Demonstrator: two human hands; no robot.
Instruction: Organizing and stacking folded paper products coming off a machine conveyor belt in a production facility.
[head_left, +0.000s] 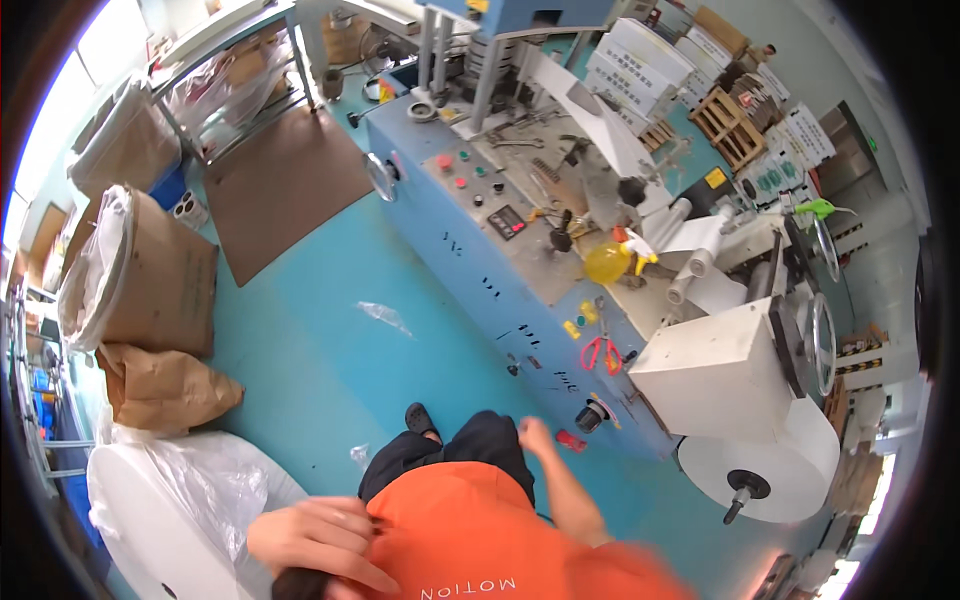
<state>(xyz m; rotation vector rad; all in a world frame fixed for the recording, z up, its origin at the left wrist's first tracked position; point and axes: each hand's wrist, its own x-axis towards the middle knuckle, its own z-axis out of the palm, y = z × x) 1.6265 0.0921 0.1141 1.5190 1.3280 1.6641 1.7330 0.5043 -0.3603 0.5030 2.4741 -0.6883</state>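
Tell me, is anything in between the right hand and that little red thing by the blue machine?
Nothing visible: in this view only teal floor shows between the right hand and the little red thing. The blue machine lies beyond it, not between. Their heights I can't judge.

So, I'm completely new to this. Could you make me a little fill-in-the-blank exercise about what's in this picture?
1. The left hand is held in front of the ____ shirt.
2. The body of the spray bottle is ____ in colour.
3. The red-handled tool is a pair of ____.
4. In the picture, the brown mat lies to the ____ of the blue machine.

Missing words: orange; yellow; scissors; left.
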